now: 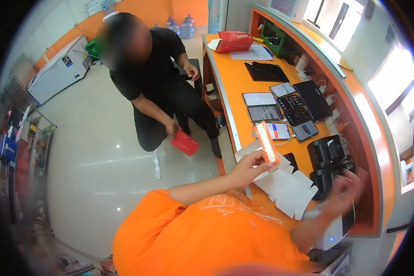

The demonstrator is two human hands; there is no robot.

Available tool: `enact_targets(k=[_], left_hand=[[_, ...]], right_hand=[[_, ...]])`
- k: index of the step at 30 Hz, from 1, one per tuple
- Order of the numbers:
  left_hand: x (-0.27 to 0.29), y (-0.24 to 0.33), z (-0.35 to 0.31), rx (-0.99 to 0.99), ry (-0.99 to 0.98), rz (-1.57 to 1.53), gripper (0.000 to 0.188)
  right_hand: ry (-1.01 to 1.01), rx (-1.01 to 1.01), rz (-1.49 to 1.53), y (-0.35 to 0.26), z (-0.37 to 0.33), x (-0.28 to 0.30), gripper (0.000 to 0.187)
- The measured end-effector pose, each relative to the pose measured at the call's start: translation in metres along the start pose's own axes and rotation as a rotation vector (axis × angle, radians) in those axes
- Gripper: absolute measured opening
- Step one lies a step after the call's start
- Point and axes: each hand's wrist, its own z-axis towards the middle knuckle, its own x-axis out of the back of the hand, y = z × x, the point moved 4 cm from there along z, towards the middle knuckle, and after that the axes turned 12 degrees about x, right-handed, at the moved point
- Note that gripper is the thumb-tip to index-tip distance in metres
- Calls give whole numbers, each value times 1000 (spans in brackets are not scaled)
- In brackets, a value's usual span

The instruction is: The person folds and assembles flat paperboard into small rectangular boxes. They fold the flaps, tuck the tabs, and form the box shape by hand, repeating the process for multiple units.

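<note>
My left hand (250, 171) is closed on a narrow orange strip (267, 146) with a jagged white band along its length. It holds the strip upright over the orange counter (234, 99). Beneath it lies an unfolded white cardboard box (293, 192), its flaps spread flat. My right hand (341, 192) is raised at the right, slightly blurred, with its fingers apart and nothing visible in them. It is nearest to two black desktop devices (325, 152) and above a white device (332, 234) with a small blue light.
Several phones (262, 113), a black tablet (313, 99) and charging cables cover the counter. A red box (234, 42) stands at its far end. To the left, a seated person (147, 78) in black holds a red packet (185, 143). A white chest freezer (60, 69) is farther back.
</note>
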Motion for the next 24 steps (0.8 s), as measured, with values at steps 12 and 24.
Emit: enact_targets(k=[12, 24], left_hand=[[-11, -2, -3, 9, -138, 29, 23], [-16, 34, -22, -152, -192, 487, 39]], right_hand=[[-394, -277, 548, -4, -67, -72, 61], [-367, -79, 566, -34, -90, -97, 34]])
